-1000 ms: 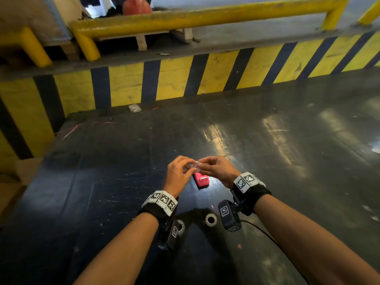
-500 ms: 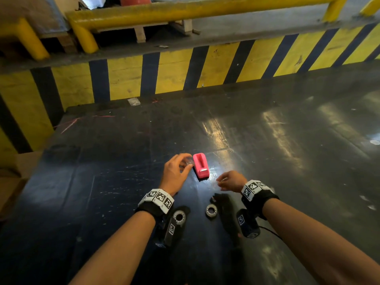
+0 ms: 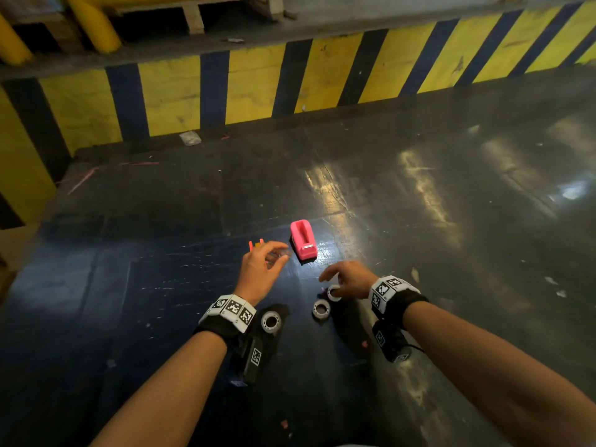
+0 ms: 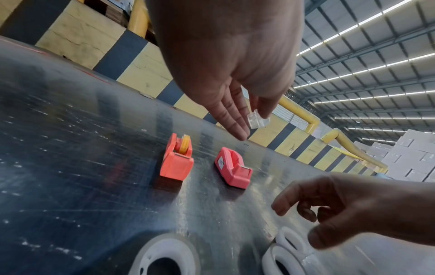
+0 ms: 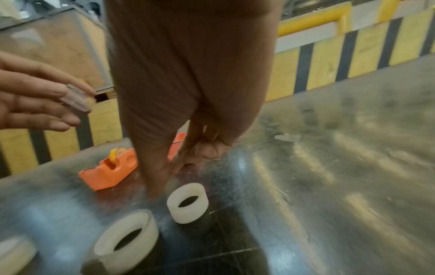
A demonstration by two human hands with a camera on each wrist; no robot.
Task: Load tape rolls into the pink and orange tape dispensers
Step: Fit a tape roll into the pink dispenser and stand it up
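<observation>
The pink dispenser [image 3: 303,241] stands on the dark floor with its cradle bare. Left of it is the orange dispenser [image 4: 176,161] with a yellow wheel in its cradle; in the head view my left hand mostly hides it. My left hand [image 3: 272,258] hovers just left of the pink dispenser and pinches a small clear plastic core [image 4: 257,120] between thumb and fingers. My right hand [image 3: 335,280] reaches down with loosely bent fingers beside a white tape roll [image 5: 188,202] and holds nothing. Two more tape rolls [image 3: 321,308] [image 3: 271,321] lie nearer to me.
A yellow and black striped kerb [image 3: 251,88] bounds the floor at the back, with yellow rails above it. Scraps of litter [image 3: 190,137] lie at its foot. The glossy floor [image 3: 451,221] stretches to the right.
Both hands were together at the clear core above the pink dispenser. My right hand let go and dropped back to the tape rolls; my left hand kept the core and drifted left.
</observation>
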